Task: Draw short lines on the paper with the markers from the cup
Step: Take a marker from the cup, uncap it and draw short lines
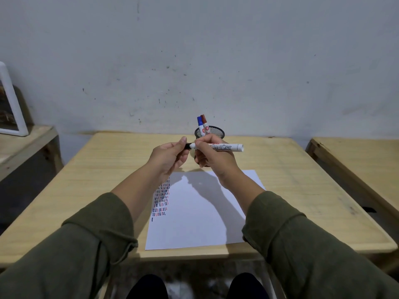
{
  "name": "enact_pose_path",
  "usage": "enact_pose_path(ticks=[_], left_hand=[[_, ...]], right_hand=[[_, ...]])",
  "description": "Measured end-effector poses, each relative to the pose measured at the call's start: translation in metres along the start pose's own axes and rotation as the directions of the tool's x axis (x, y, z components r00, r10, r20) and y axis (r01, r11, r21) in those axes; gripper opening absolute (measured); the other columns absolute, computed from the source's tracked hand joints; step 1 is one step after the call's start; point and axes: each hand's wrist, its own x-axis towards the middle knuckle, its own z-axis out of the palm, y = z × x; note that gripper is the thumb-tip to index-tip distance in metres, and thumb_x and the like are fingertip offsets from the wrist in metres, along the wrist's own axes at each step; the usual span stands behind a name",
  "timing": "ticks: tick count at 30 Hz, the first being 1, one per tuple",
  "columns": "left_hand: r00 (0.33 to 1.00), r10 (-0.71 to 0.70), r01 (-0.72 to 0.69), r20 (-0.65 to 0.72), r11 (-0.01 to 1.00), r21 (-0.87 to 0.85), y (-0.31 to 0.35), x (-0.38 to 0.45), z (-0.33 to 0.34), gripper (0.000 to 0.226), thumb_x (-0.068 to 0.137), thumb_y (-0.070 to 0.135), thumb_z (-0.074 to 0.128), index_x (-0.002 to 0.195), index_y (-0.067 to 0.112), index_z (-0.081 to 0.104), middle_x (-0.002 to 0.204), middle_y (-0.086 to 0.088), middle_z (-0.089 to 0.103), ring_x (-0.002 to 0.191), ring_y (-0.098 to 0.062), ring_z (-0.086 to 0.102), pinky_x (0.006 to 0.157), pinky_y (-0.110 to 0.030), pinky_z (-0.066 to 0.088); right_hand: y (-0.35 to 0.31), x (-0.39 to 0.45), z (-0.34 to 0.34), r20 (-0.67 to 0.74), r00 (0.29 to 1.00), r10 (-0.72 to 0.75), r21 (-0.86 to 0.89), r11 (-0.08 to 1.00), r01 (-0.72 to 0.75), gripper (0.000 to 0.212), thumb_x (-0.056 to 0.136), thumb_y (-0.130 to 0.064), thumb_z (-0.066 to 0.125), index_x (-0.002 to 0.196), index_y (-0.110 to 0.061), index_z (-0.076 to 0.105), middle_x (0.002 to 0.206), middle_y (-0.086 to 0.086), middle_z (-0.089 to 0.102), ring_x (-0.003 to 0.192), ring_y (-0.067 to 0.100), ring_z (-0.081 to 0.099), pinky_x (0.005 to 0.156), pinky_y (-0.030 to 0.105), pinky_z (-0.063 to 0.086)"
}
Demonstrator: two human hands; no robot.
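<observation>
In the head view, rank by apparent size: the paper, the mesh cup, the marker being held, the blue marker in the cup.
1. Paper.
2. Held marker; nearer the camera, so only apparent.
3. Mesh cup, partly hidden behind the hands.
4. Blue marker, only its top shows.

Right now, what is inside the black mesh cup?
Two capped markers stand in the cup: a blue marker and a red marker. The right hand covers the cup's lower part, so the bottom cannot be seen.

You are wearing olive-green sleeves [86,244], bunching at both forearms, lower frame; dark trousers [149,288] are showing at bottom centre.
</observation>
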Motion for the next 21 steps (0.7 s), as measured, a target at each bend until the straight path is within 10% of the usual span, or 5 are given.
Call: enact_pose_path(ticks=[12, 21], left_hand=[[0.997, 0.079, -0.082, -0.025, 0.990, -0.117, -0.016, -0.005, 0.019, 0.013, 0.087, 0.017, 0.062, 0.080, 0.006, 0.061, 0.065, -0.003, 0.060, 0.045, 0.000, 0.059, 0.055, -0.010, 0.054], [0.987, 0.130, -0.111, 0.091, 0.976, -0.187, 0.013, 0.014, 0.035, 0.010, 0.092, 0.008, 0.051, 0.092, 0.007, 0.061, 0.085, -0.007, 0.063, 0.075, -0.011, 0.061, 0.069, -0.016, 0.058]], right_hand=[[0.003, -0.003, 0.000, -0.132, 0.989, 0.069, 0.151, 0.987, -0.049, 0.020, 0.089, -0.010, 0.055, 0.069, -0.012, 0.051, 0.058, 0.009, 0.054, 0.046, 0.016, 0.050, 0.045, 0.024, 0.043], [-0.036, 0.007, -0.033, 0.228, 0.973, -0.032, 0.012, 0.999, 0.030, 0.030, 0.090, 0.009, 0.047, 0.099, -0.011, 0.067, 0.085, 0.010, 0.066, 0.074, 0.019, 0.062, 0.068, 0.020, 0.053]])
